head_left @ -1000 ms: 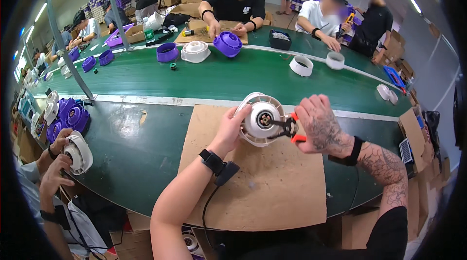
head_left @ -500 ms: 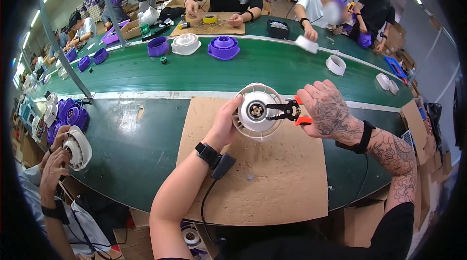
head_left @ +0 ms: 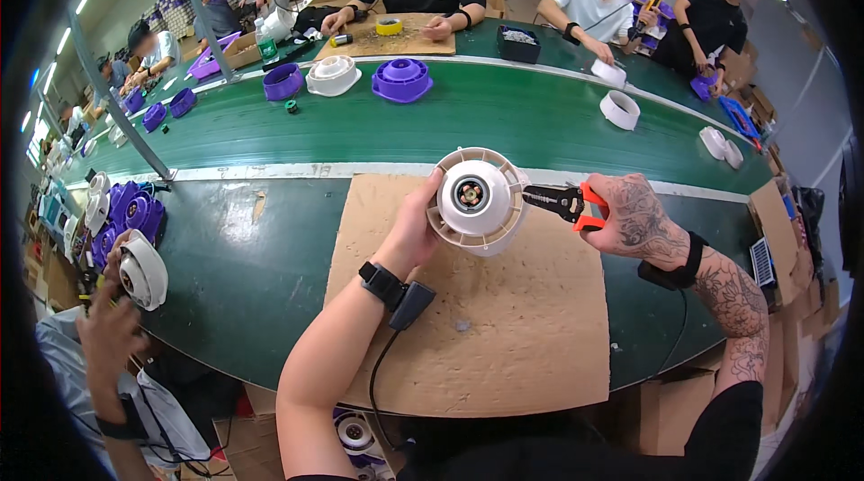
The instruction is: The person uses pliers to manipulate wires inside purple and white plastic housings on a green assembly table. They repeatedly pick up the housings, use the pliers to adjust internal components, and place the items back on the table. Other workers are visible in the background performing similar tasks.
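Note:
My left hand point(head_left: 418, 227) grips a round white plastic housing point(head_left: 489, 227) by its left side, above a cardboard sheet point(head_left: 486, 337). The housing has a ribbed outer ring, a domed middle and a dark central opening with copper-coloured parts inside. My right hand point(head_left: 635, 218) is closed round the orange handles of wire strippers point(head_left: 560, 202) with black jaws. The strippers' tips point left at the housing's right rim; whether they touch it I cannot tell. Both forearms wear dark wrist straps.
Beyond the cardboard runs a green conveyor belt point(head_left: 504, 134) carrying a white housing point(head_left: 334, 74), purple housings point(head_left: 402, 80) and a white ring point(head_left: 620, 109). At left a co-worker's hand point(head_left: 112, 328) is beside another white housing point(head_left: 144, 272). Purple parts point(head_left: 130, 211) are piled nearby.
The wire strippers have moved right, from over the housing's middle to its right rim, with my right hand. The housing has tilted slightly. Belt parts have shifted a little left.

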A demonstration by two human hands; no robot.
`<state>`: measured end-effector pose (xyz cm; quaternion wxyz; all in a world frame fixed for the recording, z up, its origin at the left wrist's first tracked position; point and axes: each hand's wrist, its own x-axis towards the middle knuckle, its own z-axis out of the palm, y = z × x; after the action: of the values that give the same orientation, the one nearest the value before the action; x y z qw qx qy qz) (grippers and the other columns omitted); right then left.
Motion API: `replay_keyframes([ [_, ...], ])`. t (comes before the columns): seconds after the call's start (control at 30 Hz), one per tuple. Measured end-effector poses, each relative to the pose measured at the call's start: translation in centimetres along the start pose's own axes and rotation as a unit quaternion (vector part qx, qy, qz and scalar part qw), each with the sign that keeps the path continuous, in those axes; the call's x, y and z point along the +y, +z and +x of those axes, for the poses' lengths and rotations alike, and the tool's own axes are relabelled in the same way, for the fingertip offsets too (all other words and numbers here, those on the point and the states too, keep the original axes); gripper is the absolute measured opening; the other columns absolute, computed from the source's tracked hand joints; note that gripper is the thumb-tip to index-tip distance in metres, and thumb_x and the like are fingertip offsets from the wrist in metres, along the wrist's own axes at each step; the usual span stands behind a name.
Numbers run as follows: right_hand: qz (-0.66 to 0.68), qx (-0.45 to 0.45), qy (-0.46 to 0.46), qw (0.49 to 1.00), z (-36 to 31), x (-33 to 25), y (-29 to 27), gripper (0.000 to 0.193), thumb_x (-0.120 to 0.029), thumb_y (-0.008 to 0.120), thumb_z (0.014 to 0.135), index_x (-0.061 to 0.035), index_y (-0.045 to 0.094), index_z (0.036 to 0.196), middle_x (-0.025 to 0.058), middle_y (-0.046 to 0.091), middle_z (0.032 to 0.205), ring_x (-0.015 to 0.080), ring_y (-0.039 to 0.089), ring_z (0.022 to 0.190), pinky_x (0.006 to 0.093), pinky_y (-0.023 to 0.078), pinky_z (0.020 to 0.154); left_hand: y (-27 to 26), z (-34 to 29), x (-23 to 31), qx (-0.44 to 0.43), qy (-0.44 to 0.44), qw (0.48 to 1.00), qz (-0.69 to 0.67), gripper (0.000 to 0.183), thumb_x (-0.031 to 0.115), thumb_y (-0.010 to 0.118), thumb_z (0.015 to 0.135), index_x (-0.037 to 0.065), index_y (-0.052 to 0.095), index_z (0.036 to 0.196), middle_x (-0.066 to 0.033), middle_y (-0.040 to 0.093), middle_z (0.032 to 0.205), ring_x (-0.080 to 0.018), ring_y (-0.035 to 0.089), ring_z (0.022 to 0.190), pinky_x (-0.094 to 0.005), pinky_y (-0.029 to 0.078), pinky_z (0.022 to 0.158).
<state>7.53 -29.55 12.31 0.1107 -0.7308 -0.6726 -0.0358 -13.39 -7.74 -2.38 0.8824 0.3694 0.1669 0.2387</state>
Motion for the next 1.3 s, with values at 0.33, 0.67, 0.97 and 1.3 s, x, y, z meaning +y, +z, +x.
replay_keyframes([
  [0.33, 0.247, -0.124, 0.118, 0.954, -1.9, 3.7, 5.0, 0.035, -0.024, 0.079, 0.070, -0.0015, 0.064, 0.093, 0.0088, 0.061, 0.067, 0.0251, 0.059, 0.059, 0.0378, 0.045, 0.059, -0.6, 0.7, -0.7, 0.014, 0.018, 1.000, 0.020, 0.046, 0.041, 0.051, 0.110, 0.002, 0.060, 0.134, -0.0102, 0.071, 0.120, -0.0194, 0.072, 0.105, -0.0355, 0.062, 0.087],
  [0.67, 0.898, -0.322, 0.028, 0.297, -1.8, 8.9, 15.0, 0.056, -0.039, 0.063, 0.081, 0.0032, 0.060, 0.117, 0.0145, 0.065, 0.091, 0.0259, 0.059, 0.084, 0.0408, 0.045, 0.091, -1.2, 1.3, 0.4, 0.199, 0.033, 0.888, 0.414, 0.048, 0.049, 0.064, 0.101, 0.001, 0.069, 0.100, -0.0011, 0.063, 0.077, -0.0100, 0.058, 0.062, -0.0263, 0.047, 0.054],
  [0.97, 0.898, -0.356, -0.014, 0.258, -2.2, 10.0, 17.5, 0.048, -0.032, 0.059, 0.085, 0.0025, 0.063, 0.118, 0.0163, 0.069, 0.101, 0.0257, 0.064, 0.092, 0.0400, 0.047, 0.098, -4.5, 5.0, 4.8, 0.235, -0.187, 0.917, 0.262, 0.046, 0.054, 0.057, 0.101, 0.008, 0.061, 0.103, -0.0042, 0.061, 0.079, -0.0137, 0.057, 0.057, -0.0253, 0.047, 0.049],
  [1.3, 0.888, -0.371, 0.021, 0.271, -2.7, 11.2, 17.1, 0.043, -0.031, 0.057, 0.088, 0.0005, 0.064, 0.115, 0.0154, 0.070, 0.099, 0.0259, 0.065, 0.090, 0.0389, 0.048, 0.095, -10.2, 23.5, 5.4, 0.182, 0.139, 0.777, 0.586, 0.061, 0.007, 0.073, 0.092, 0.000, 0.044, 0.145, -0.0180, 0.055, 0.133, -0.0273, 0.061, 0.113, -0.0399, 0.058, 0.090],
])
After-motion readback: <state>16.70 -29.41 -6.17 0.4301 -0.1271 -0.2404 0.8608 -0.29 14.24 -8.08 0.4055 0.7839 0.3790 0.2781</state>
